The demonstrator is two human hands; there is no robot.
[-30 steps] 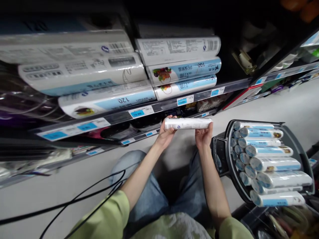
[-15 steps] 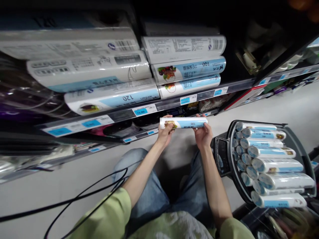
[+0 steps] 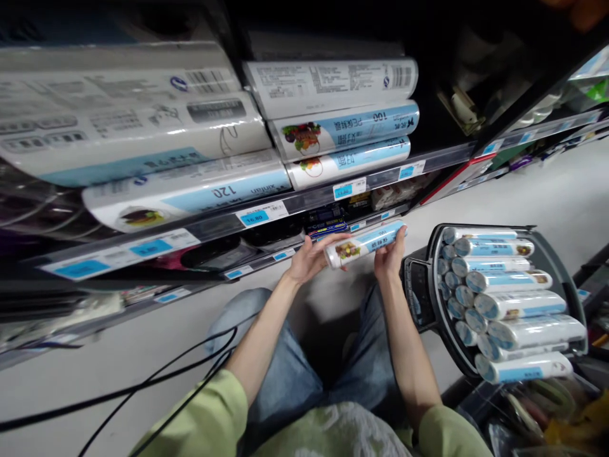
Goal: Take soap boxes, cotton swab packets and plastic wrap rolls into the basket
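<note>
My right hand (image 3: pixel 390 260) grips a roll of food storage bags (image 3: pixel 365 243) near its right end, with the thumb up over the edge. The roll is white and light blue with a food picture and the number 100; it tilts, right end higher. My left hand (image 3: pixel 304 259) lies at the roll's left end with its fingers apart and stretched out. Some of its fingertips pass behind the roll, so I cannot tell whether they touch it. To the right, a dark basket (image 3: pixel 434 254) holds several similar rolls (image 3: pixel 518 304), stacked on their sides.
Larger rolls (image 3: pixel 349 127) lie stacked on the shelf ahead, above a price-tag rail (image 3: pixel 309 204). A lower shelf (image 3: pixel 280 255) holds dark packages. Black cables (image 3: pixel 157 381) cross at the left. Loose packaged goods (image 3: pixel 537 412) show at the lower right.
My left hand has loosened from the roll and drawn slightly left, its fingers opening. The roll has gone from level to tilted, in my right hand. The view has shifted a little.
</note>
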